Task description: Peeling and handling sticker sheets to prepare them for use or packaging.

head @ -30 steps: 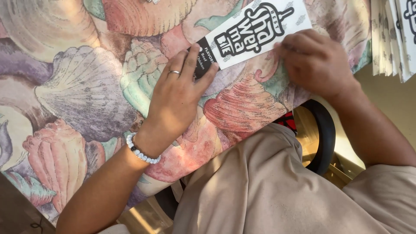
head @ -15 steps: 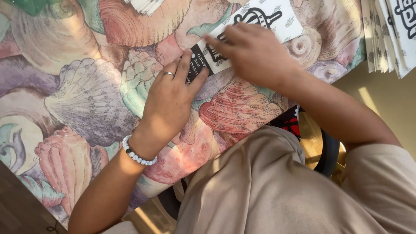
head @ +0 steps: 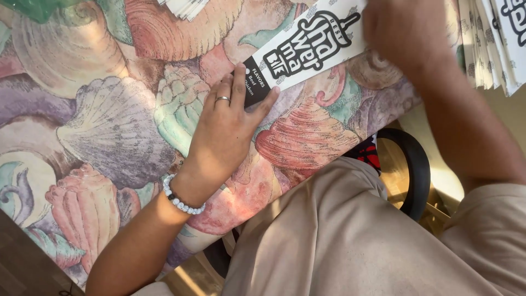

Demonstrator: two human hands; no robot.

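Two hands on paper sleeve [head: 307,46], left hand [head: 224,131] flat, right hand [head: 408,33] seemingly pressing

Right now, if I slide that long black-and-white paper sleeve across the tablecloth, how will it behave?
The paper sleeve lies flat and thin, so it is probably light and bendy. The left hand pins its black end, hinting it shifts easily. The shell-print tablecloth looks smooth, so it may slide readily.

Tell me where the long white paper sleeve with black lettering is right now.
In the head view, the paper sleeve lies slanted on the shell-patterned tablecloth, upper middle, its black end pinned under the left hand, its far end under the blurred right hand.
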